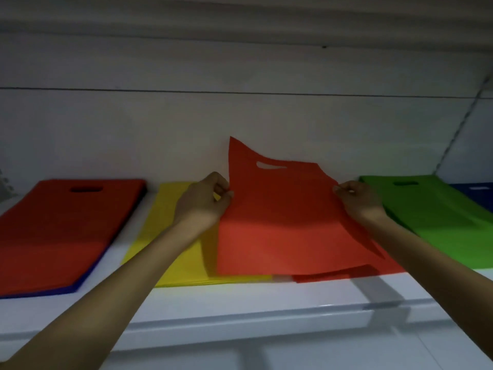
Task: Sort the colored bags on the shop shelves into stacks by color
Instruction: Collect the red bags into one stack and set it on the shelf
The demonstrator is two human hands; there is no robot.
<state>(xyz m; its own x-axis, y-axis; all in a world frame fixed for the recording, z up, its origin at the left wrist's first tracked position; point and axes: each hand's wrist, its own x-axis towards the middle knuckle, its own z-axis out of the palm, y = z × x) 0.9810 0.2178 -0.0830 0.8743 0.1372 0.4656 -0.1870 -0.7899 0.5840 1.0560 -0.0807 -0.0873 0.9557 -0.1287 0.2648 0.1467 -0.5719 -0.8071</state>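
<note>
Both arms reach fwd: left hand (205,200) pinches red bag (277,217) at 9 o'clock edge, right hand (358,200) at 3 o'clock.

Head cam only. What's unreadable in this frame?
All head view.
1. Pile under the red bag pinched by left hand and right hand: the bag covers it; only red edges show.
2. Blue bags beside the green stack: cut off by the right edge.
3. Blue layer beneath the left red stack: only its edge shows, count unknown.
4. Yellow stack: right side hidden by the bag and left forearm.
</note>
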